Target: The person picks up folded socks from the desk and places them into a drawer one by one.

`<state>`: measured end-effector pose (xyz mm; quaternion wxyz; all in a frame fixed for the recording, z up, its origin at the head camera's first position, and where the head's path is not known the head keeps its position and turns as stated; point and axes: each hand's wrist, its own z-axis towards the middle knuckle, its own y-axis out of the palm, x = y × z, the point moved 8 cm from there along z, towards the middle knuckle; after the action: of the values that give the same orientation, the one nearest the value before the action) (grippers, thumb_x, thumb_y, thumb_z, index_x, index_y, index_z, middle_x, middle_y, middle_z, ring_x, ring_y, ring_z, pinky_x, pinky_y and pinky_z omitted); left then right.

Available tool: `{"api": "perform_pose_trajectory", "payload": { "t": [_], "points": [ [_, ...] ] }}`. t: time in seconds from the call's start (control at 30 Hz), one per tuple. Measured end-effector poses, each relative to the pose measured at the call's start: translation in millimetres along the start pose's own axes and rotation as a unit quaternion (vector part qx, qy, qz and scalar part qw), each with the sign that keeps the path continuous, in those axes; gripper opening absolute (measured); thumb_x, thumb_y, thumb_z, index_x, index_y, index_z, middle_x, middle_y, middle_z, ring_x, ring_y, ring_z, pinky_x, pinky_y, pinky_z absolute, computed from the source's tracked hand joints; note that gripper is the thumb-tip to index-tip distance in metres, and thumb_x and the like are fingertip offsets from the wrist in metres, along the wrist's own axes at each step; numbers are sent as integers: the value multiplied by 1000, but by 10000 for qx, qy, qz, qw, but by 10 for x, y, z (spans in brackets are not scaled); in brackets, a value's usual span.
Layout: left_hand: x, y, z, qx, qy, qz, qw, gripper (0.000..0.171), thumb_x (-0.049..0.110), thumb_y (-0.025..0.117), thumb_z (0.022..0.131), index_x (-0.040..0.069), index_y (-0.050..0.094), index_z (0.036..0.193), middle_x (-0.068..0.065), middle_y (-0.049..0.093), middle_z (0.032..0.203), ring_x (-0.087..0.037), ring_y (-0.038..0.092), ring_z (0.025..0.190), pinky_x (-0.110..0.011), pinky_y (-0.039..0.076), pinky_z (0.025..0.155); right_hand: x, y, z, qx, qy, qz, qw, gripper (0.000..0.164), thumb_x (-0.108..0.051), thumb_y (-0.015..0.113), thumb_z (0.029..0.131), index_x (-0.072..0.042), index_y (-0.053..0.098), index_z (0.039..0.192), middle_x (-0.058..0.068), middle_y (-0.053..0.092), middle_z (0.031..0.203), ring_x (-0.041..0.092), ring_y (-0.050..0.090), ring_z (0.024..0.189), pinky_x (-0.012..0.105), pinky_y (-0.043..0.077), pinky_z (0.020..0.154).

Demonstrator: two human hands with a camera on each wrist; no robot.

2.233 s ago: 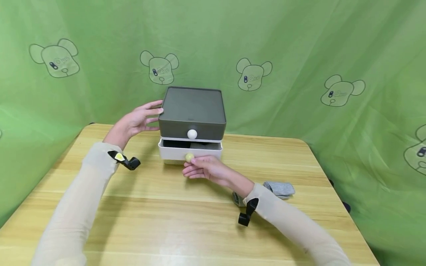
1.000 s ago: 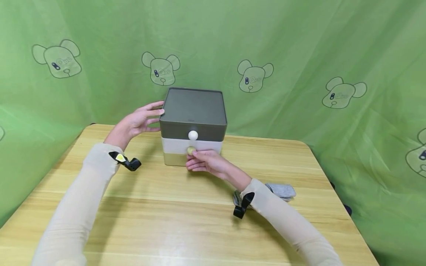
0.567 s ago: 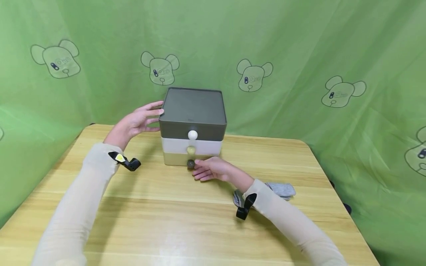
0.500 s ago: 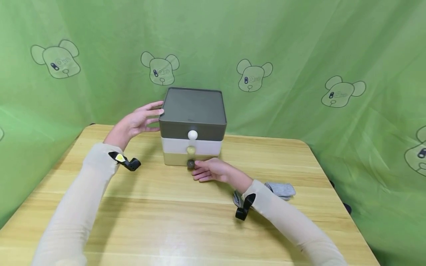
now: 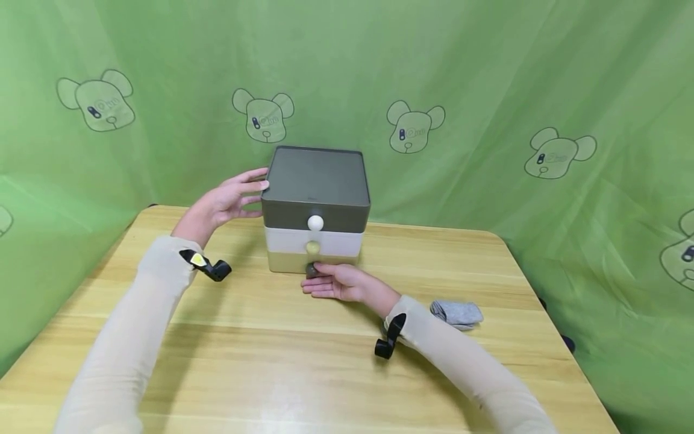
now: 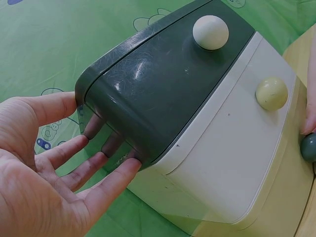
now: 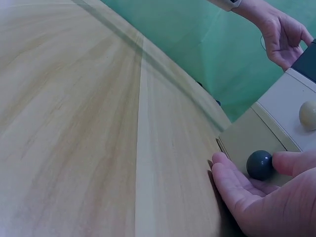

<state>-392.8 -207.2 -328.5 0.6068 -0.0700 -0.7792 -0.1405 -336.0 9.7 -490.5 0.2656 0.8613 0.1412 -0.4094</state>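
Note:
A small drawer box (image 5: 320, 175) stands on the table. Its dark grey top drawer, white middle drawer (image 6: 222, 138) and beige bottom drawer (image 7: 254, 133) are all pushed in. My left hand (image 5: 228, 199) rests its spread fingertips against the box's left side, thumb near the top edge, as the left wrist view shows. Low at the front, my right hand (image 5: 347, 282) has its thumb against the dark round knob (image 7: 260, 165) of the bottom drawer. Its other fingers reach out straight below the knob. Above sit a pale yellow knob (image 6: 271, 93) and a white knob (image 6: 210, 32).
A rolled grey cloth (image 5: 458, 314) lies on the wooden table (image 5: 244, 374) to the right, partly behind the right forearm. A green curtain (image 5: 347, 60) with bear-head prints hangs close behind the box.
The white middle drawer, partly pulled out at first, has been pushed in. My right hand has moved from the yellow knob down to the dark one, then slightly left. My left hand stays put.

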Motion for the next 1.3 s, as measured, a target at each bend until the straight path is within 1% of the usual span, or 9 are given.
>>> {"api": "perform_pose_trajectory", "payload": {
  "t": [0.17, 0.37, 0.47, 0.67, 0.77, 0.87, 1.0, 1.17, 1.3],
  "points": [
    [10, -3, 11, 24, 13, -17, 10000, 68, 19, 52, 107, 24, 17, 164, -9, 16, 172, -35, 20, 157, -59, 24, 126, -15, 5, -1, -30, -26, -69, 10000, 47, -23, 43, 111, 10, 46, 144, 27, 60, 134, 23, 76, 100, 33, 60, 96],
    [6, -4, 6, 29, -13, -30, 10000, 68, 19, 52, 107, 25, 16, 164, -9, 15, 172, -34, 20, 157, -58, 25, 126, -14, -2, -11, 96, -30, -231, 9997, 47, -22, 43, 111, 11, 47, 144, 27, 59, 135, 22, 76, 102, 32, 60, 97],
    [10, -4, 4, 22, -12, -23, 10000, 70, 20, 54, 106, 25, 17, 164, -9, 20, 170, -34, 20, 157, -59, 24, 126, -18, -6, -14, 136, -50, -257, 9996, 46, -22, 43, 111, 11, 47, 143, 27, 60, 134, 21, 76, 101, 32, 60, 97],
    [20, -7, 24, 45, 16, -67, 10000, 69, 20, 55, 105, 24, 19, 164, -6, 37, 159, -34, 22, 156, -59, 26, 126, -38, -12, -18, 142, -112, -316, 9993, 46, -23, 42, 111, 11, 48, 143, 27, 61, 134, 22, 75, 104, 32, 60, 97],
    [20, -7, 26, 40, 12, -66, 10000, 69, 20, 55, 105, 24, 19, 164, -6, 37, 159, -34, 22, 156, -58, 26, 126, -41, -17, -23, 129, -126, -365, 9992, 47, -23, 42, 111, 10, 48, 143, 28, 58, 137, 24, 74, 109, 33, 58, 100],
    [18, -2, 17, 22, -4, -55, 10000, 70, 20, 56, 105, 25, 18, 164, -8, 32, 164, -34, 21, 156, -58, 26, 126, -37, -15, -30, 95, -122, -383, 9991, 47, -23, 42, 111, 11, 47, 143, 29, 56, 139, 26, 72, 113, 35, 56, 103],
    [14, -2, 4, 29, -20, -49, 10000, 70, 20, 55, 106, 25, 18, 164, -8, 29, 165, -33, 21, 157, -59, 25, 126, -30, -3, -22, 10, -162, -374, 9992, 47, -22, 42, 111, 12, 47, 143, 29, 58, 137, 25, 74, 110, 36, 56, 103],
    [8, -14, 4, 71, -8, -81, 9999, 68, 20, 54, 106, 25, 19, 164, -7, 36, 160, -33, 23, 156, -58, 26, 126, -27, 1, -11, -17, -215, -340, 9992, 45, -21, 43, 111, 12, 48, 141, 29, 61, 133, 22, 76, 101, 33, 60, 97],
    [-1, -13, 1, 43, -16, -81, 10000, 69, 20, 55, 106, 24, 18, 164, -5, 41, 156, -33, 23, 156, -58, 26, 126, -20, -2, -15, -32, -219, -358, 9991, 45, -21, 43, 111, 13, 47, 141, 30, 59, 135, 21, 76, 100, 33, 60, 97]
  ]
}}
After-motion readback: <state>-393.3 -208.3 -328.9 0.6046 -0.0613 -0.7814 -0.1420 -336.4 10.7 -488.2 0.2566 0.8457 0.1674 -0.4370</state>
